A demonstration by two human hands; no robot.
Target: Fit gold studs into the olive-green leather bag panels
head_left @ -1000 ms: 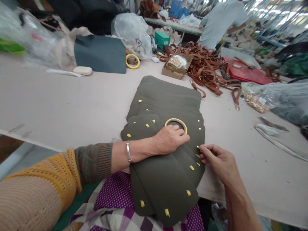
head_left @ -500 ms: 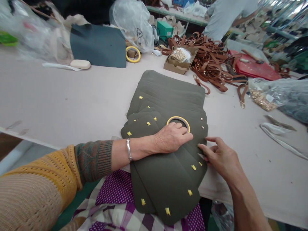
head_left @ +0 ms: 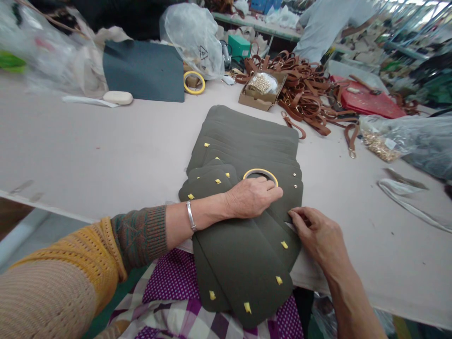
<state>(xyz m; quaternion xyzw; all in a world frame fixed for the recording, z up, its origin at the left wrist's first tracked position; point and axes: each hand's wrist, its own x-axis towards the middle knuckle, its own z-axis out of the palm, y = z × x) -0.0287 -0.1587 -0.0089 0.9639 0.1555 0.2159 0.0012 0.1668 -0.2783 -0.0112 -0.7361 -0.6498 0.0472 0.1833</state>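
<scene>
Dark olive panels (head_left: 243, 263) lie fanned in an overlapping pile at the table's front, the lowest ones hanging over its edge. Small yellow tape pieces (head_left: 284, 245) stick to several of them. My left hand (head_left: 251, 197) rests on the pile, fingers curled round the near side of a yellow tape roll (head_left: 261, 171). At the pile's right edge my right hand (head_left: 319, 235) has its thumb and fingertips pinched together, touching a panel. Whatever is between those fingertips is hidden. Two small metal studs (head_left: 294, 181) show on a panel just above.
Brown straps (head_left: 303, 94) are heaped at the back right, beside a small box of gold-coloured parts (head_left: 262, 96). A bag of metal fittings (head_left: 383, 141) lies right. At the back left are a blue-grey sheet (head_left: 144, 70), another tape roll (head_left: 194, 92) and plastic bags. A person stands behind.
My right hand's stretched forefinger has drawn in to meet the thumb, and the hand has shifted slightly left along the panel edge. My left hand stays on the tape roll. The view shifted slightly.
</scene>
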